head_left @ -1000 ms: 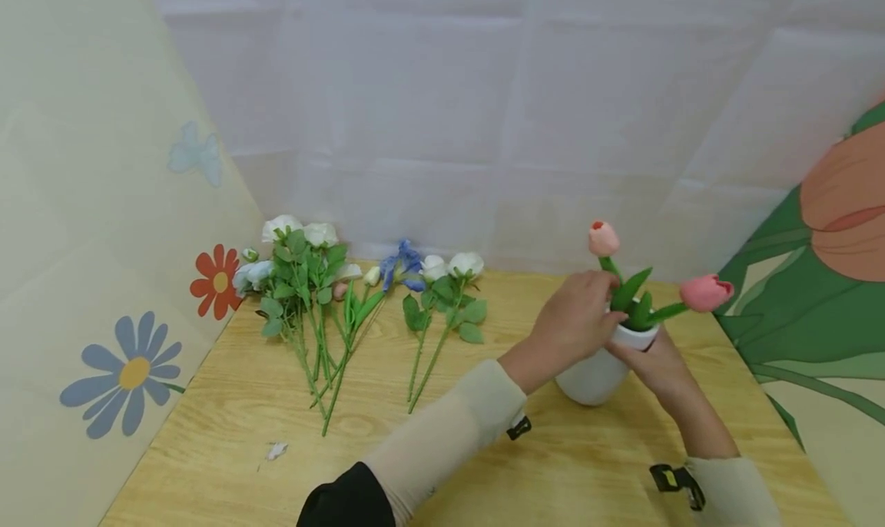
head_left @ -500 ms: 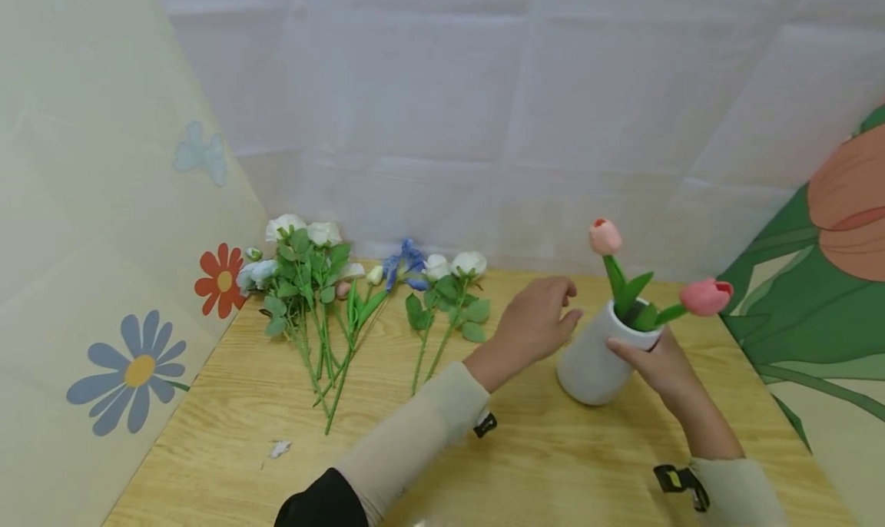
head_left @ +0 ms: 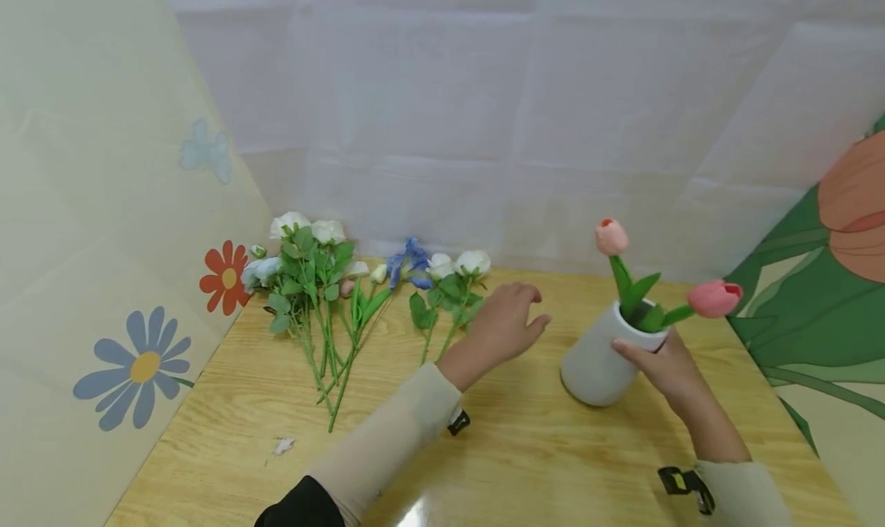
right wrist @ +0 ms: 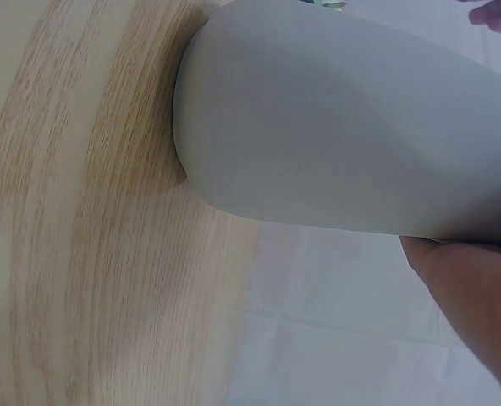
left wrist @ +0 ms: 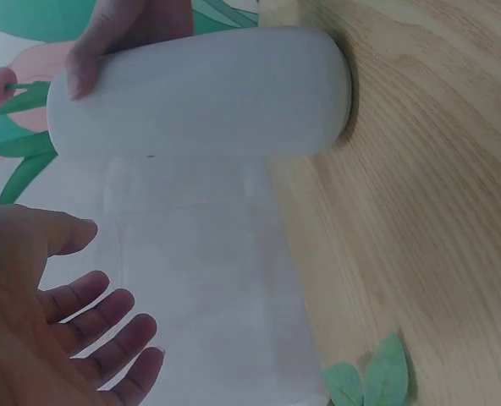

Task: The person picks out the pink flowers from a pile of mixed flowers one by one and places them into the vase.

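A white vase leans to the right on the wooden table, its base on the wood. My right hand grips it near the rim, thumb on the near side; the other fingers are hidden behind it. Out of the vase rise a pale pink tulip and a deeper pink tulip, each with green leaves. My left hand hovers left of the vase, near a pair of white roses. In the left wrist view its fingers are loosely bent and hold nothing.
Several white roses and a pale blue flower lie at the back left of the table. Beside them are a white tulip bud and a blue iris. A white scrap lies front left. A pale cloth backdrop hangs behind.
My left hand has let go of the pale pink tulip at the vase's mouth and moved left toward the pair of white roses. The right hand still holds the tilted vase.
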Demonstrator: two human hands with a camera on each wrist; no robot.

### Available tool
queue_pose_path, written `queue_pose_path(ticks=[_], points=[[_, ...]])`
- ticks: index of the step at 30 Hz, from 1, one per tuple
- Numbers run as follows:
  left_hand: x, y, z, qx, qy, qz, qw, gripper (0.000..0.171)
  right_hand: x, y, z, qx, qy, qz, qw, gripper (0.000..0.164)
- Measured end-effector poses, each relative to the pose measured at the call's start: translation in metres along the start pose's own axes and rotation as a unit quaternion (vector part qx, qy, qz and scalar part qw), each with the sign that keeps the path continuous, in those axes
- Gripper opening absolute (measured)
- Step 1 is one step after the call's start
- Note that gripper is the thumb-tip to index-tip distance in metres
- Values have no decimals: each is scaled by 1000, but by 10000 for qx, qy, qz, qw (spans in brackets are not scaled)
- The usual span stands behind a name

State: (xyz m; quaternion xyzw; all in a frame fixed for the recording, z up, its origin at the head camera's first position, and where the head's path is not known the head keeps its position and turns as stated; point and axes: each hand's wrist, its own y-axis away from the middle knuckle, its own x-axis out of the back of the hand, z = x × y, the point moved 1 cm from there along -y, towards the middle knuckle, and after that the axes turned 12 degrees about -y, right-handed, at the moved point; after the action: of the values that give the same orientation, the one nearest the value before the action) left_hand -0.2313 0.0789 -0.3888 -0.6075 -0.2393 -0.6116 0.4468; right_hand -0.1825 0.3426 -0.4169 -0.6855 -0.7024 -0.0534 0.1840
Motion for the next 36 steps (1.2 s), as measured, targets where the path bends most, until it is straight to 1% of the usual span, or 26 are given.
queue_pose_path(ticks=[6,11,16,21,25,28,32,36], points=[[-2,10,-13,82,64,-269,9996,41,-1,0,0,91,-110,2,9999,47],[0,18,-26,212,-51,-274,9994,41,0,-1,1,125,-142,1,9998,48],[-4,24,-39,414,-96,-277,9987,42,0,-1,2,174,-167,-1,9997,48],[-5,29,-51,576,42,-269,9980,41,0,-1,3,151,-132,17,9998,48],[-5,33,-58,760,193,-399,9961,43,1,-1,3,61,-69,36,10000,50],[-5,36,-63,891,231,-467,9947,44,1,-2,3,21,-49,44,10000,51],[-4,41,-69,960,271,-441,9940,43,1,-2,3,34,-64,46,10000,50],[-6,46,-77,1104,286,-458,9924,43,0,-2,2,64,-82,59,9999,50]])
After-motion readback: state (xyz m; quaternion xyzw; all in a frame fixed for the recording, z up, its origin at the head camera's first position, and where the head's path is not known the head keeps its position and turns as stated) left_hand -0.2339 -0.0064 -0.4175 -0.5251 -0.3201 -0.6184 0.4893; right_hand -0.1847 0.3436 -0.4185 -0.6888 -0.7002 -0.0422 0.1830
